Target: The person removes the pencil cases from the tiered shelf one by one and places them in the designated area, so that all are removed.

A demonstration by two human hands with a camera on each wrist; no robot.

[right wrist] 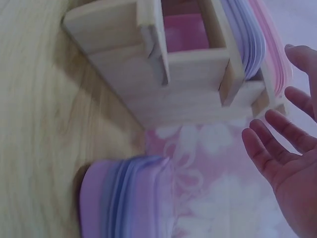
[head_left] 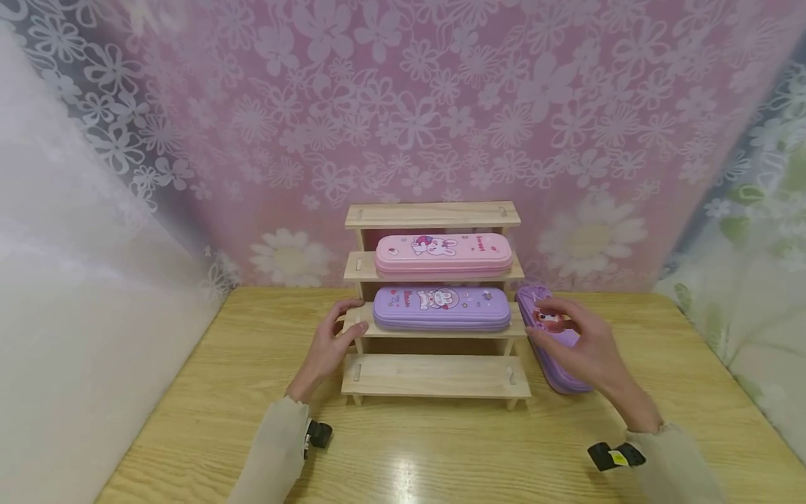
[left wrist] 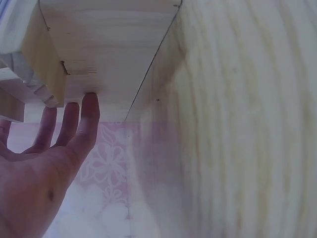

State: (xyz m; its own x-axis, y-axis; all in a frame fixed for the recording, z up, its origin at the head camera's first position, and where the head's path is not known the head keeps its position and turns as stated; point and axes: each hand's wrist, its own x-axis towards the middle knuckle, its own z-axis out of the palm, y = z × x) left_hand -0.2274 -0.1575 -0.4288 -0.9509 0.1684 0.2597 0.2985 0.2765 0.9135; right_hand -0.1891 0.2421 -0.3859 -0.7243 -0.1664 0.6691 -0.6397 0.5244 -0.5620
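A stepped wooden rack (head_left: 434, 374) stands on the table against the back curtain. A pink pencil case (head_left: 443, 253) lies on its second shelf and a purple one (head_left: 441, 308) on the shelf below. My left hand (head_left: 346, 320) rests straight fingers (left wrist: 86, 114) against the left end of the purple case's shelf (left wrist: 109, 49). A second purple case (head_left: 557, 376) lies on the table to the right of the rack. Above it my right hand (head_left: 563, 329) hovers with spread fingers (right wrist: 270, 141), holding nothing; that case (right wrist: 124, 198) lies beside the palm, apart from it.
The rack's top shelf (head_left: 432, 214) and bottom shelf carry nothing. The wooden table (head_left: 441, 455) runs toward me in front of the rack. A flowered pink curtain (head_left: 441, 105) hangs behind, and pale drapes close in on both sides.
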